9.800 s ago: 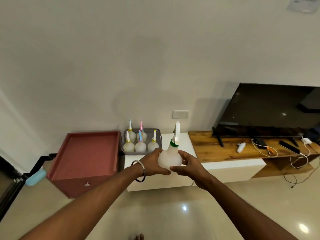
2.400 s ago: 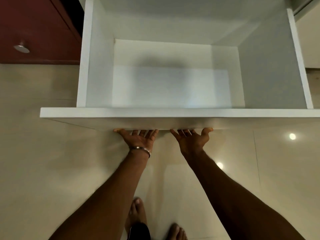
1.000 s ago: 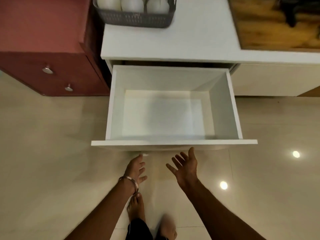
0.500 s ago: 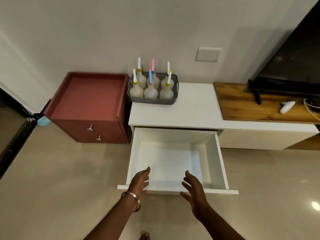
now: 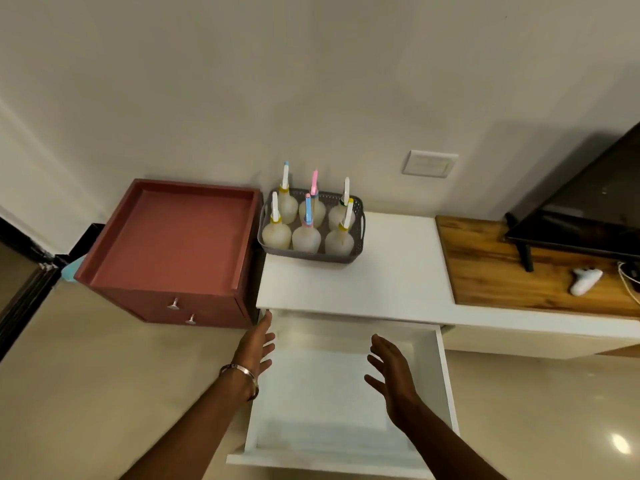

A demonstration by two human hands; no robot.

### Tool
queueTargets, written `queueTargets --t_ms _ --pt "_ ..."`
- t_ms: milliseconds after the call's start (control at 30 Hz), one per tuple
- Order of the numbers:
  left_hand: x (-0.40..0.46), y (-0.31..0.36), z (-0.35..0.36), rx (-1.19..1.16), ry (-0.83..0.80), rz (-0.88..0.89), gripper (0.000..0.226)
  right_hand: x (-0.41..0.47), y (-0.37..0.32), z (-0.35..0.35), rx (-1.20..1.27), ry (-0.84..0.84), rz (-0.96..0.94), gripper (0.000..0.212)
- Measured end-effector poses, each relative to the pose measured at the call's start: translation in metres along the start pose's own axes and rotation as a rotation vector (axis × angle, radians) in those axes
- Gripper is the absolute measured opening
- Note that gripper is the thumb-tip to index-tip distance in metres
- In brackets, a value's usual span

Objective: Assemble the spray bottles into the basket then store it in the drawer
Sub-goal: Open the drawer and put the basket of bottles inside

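Step in hand judged as fetching the basket (image 5: 309, 255) for the open drawer (image 5: 446, 375); advisable to grip both end handles, lift level, lower slowly. Both hands empty, left hand (image 5: 255, 344) and right hand (image 5: 389, 367) with fingers (image 5: 380, 341) spread, over the drawer. Basket beyond the fingers on the white table (image 5: 391, 271); grey, perforated; six pale spray bottles (image 5: 306, 237) upright inside, nozzles mixed colours.

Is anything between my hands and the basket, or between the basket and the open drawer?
Nothing visible. Both hands, left hand and right hand, hover open above the drawer. The basket sits on the white counter behind, bare counter between; the drawer looks empty.
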State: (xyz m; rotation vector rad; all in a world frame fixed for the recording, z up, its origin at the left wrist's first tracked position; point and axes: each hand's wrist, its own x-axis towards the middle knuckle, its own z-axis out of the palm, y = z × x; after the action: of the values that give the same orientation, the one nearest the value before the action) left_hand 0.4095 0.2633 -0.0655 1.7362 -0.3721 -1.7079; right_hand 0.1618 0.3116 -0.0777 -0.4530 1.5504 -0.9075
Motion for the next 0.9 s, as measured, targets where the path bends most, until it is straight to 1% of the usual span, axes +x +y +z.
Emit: queueTargets --t_ms 100,167,300,367,467,600,733,900 --pt "0.018 0.032 0.004 -0.023 0.013 0.032 0.064 0.029 -0.029 0.004 -0.017 -0.003 -0.021 0.033" --pt "0.028 0.052 0.004 -0.073 0.065 0.051 0.065 0.045 -0.049 0.006 -0.028 0.002 -0.033 0.035" --pt "0.080 0.114 0.007 -0.128 0.151 0.108 0.071 0.114 -0.107 0.013 -0.045 0.003 -0.054 0.031" --pt "0.103 0.141 0.009 -0.131 0.171 0.141 0.071 0.147 -0.136 0.018 -0.072 -0.028 -0.094 0.029" --pt "0.143 0.169 0.013 -0.087 0.196 0.154 0.071 0.201 -0.163 0.025 -0.105 -0.030 -0.118 0.039" --pt "0.186 0.193 0.020 -0.042 0.205 0.143 0.073 0.258 -0.184 0.039 -0.116 -0.019 -0.113 0.043" --pt "0.230 0.214 0.024 -0.002 0.217 0.151 0.078 0.306 -0.193 0.057 -0.117 -0.004 -0.113 0.040" --pt "0.287 0.233 0.033 0.004 0.226 0.189 0.082 0.351 -0.194 0.069 -0.161 0.064 -0.128 0.056"
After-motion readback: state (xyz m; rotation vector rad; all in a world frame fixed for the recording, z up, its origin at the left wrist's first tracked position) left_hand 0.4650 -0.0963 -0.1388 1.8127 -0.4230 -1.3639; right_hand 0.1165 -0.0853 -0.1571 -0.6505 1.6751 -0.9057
